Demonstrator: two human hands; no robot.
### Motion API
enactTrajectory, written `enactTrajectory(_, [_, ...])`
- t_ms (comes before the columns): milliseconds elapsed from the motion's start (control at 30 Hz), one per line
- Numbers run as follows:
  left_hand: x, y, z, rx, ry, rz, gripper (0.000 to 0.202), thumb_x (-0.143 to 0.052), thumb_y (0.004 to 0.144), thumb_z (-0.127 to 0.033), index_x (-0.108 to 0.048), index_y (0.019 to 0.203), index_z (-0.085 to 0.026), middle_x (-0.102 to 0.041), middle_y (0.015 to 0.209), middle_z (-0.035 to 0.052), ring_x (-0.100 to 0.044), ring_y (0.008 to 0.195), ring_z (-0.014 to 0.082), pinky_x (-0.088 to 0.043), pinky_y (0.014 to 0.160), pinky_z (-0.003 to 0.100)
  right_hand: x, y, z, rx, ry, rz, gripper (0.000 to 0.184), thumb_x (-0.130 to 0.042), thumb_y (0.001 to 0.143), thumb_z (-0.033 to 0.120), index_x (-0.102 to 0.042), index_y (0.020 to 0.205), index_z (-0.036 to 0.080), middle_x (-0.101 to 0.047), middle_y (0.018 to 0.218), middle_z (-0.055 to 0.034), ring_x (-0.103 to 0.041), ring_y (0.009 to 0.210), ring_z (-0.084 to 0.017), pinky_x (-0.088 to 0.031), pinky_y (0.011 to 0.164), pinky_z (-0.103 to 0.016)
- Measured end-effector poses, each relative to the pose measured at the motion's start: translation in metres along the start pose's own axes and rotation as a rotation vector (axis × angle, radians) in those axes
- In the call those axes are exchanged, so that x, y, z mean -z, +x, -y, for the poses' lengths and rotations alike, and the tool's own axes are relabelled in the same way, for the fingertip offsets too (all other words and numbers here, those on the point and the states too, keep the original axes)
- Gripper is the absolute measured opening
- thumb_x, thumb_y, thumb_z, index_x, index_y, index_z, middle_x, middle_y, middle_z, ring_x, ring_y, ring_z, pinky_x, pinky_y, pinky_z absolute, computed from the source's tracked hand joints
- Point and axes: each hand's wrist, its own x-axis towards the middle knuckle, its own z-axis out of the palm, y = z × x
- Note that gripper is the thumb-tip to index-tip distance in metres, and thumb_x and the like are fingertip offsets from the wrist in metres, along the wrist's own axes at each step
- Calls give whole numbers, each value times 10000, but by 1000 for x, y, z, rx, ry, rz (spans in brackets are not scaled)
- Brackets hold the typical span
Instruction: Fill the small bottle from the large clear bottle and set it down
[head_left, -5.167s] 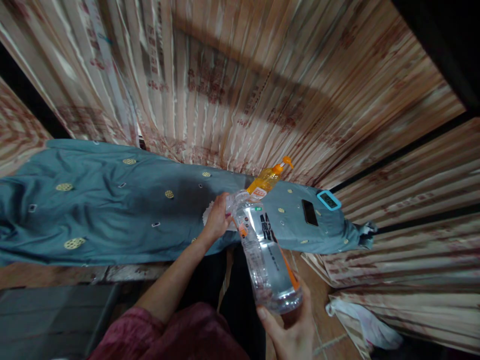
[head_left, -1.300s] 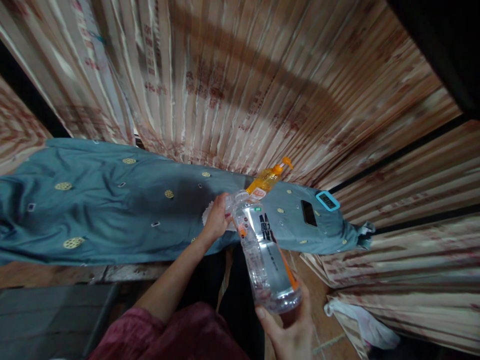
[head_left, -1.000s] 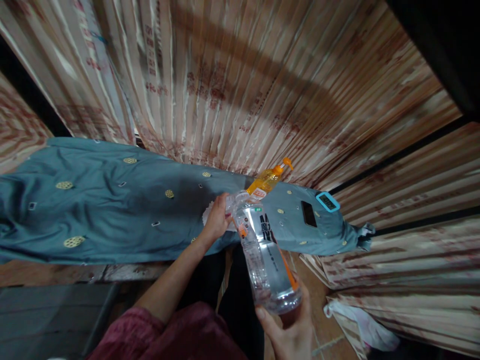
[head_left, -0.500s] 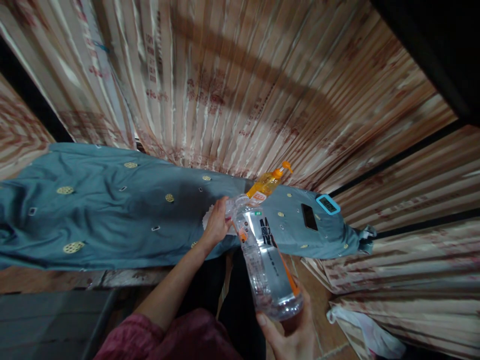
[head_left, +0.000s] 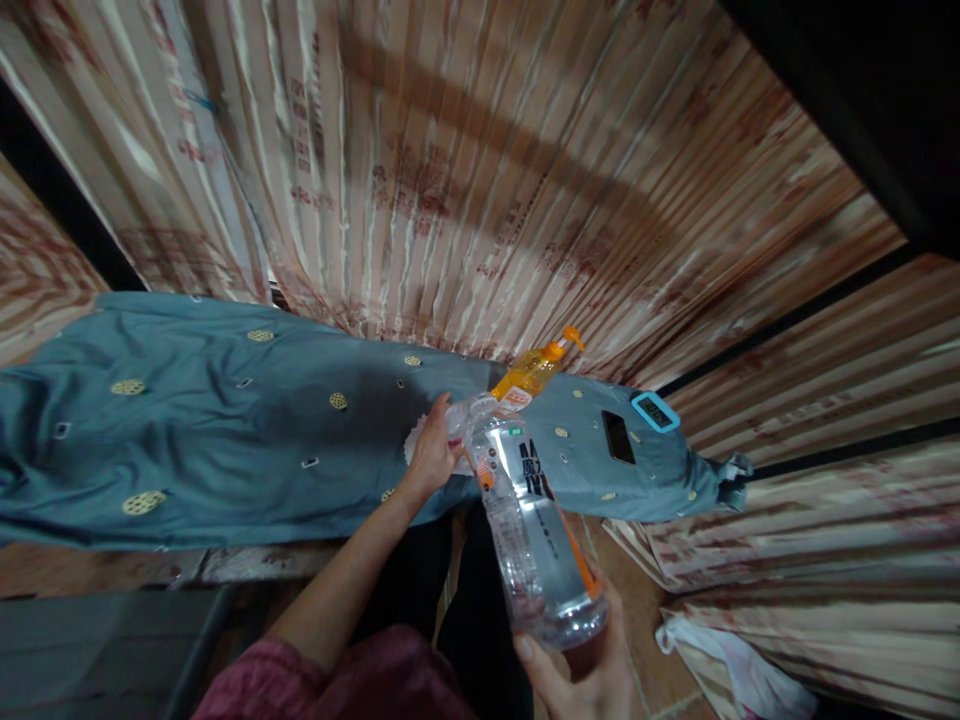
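Observation:
A large clear plastic bottle (head_left: 534, 520) with a silver and orange label is tilted in front of me, its neck toward the upper left. Its base rests in my right hand (head_left: 581, 670), fingers curled round the bottom. My left hand (head_left: 435, 452) is closed at the neck end; its fingertips are partly hidden, and I cannot make out a cap. White crumpled material (head_left: 415, 437), perhaps tissue, shows beside the left hand. Behind the bottle's neck stands a pump bottle (head_left: 531, 372) of orange-yellow liquid with an orange pump head.
A long surface is covered by a teal cloth (head_left: 225, 420) with yellow prints. At its right end lie a dark phone (head_left: 619, 437) and a blue-framed digital timer (head_left: 655, 411). Pleated curtains (head_left: 465, 200) hang behind and to the right. A white bag (head_left: 727, 650) sits low at right.
Almost nothing differs. Both hands keep their hold on the clear bottle, and the view has shifted very slightly.

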Motion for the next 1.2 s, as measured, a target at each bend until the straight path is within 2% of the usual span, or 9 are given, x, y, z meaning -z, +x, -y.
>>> enactTrajectory(133, [-1, 0, 0, 9, 19, -8, 901, -800, 803, -209, -466, 1640, -228, -690, 1570, 191, -699, 1466, 404, -555, 1283, 653, 0, 0, 1, 22, -24, -11, 997, -1009, 660, 559, -570, 1501, 253, -855, 1363, -185, -885, 1151, -393, -729, 906, -440])
enactTrajectory(267, [-1, 0, 0, 17, 21, -16, 870, -798, 804, -214, -496, 1620, -233, -695, 1558, 182, -716, 1436, 402, -580, 1258, 631, 1, 1, 1, 100, -64, -3, 977, -1022, 676, 542, -596, 1499, 232, -876, 1260, -158, -888, 1065, -384, -727, 859, -439])
enactTrajectory(433, [-1, 1, -2, 11, 20, -25, 812, -800, 790, -211, -543, 1560, -228, -699, 1540, 172, -707, 1435, 397, -564, 1271, 626, 1, 1, 2, 148, -90, 18, 931, -1019, 713, 546, -605, 1486, 231, -880, 1245, -139, -883, 1091, -371, -719, 877, -417])
enactTrajectory(700, [4, 2, -16, 19, 24, -10, 624, -783, 778, -164, -632, 1383, -193, -747, 1355, 166, -745, 1278, 374, -614, 1160, 569, -1, -2, 9, 112, -93, 14, 895, -983, 738, 562, -598, 1471, 222, -882, 1236, -148, -888, 1051, -365, -723, 848, -408])
enactTrajectory(900, [5, 2, -17, 3, 21, -9, 602, -770, 774, -146, -641, 1358, -208, -750, 1331, 144, -743, 1250, 367, -610, 1140, 565, 1, -1, 11, 161, -156, 20, 910, -989, 733, 572, -618, 1480, 206, -876, 1247, -154, -878, 1097, -378, -720, 881, -424])
enactTrajectory(1067, [3, 2, -12, -32, 16, -21, 584, -769, 778, -143, -634, 1342, -209, -740, 1306, 141, -736, 1253, 368, -612, 1142, 558, -2, -2, 16, 103, -116, 16, 902, -966, 743, 566, -569, 1465, 197, -873, 1282, -174, -890, 1092, -357, -726, 881, -393])
enactTrajectory(1200, [3, 2, -12, -34, -1, -4, 573, -763, 809, -148, -611, 1358, -208, -726, 1333, 147, -721, 1283, 371, -595, 1171, 563, -5, -4, 21, 83, -91, 5, 902, -970, 728, 549, -576, 1463, 206, -872, 1303, -178, -885, 1135, -375, -727, 914, -413])
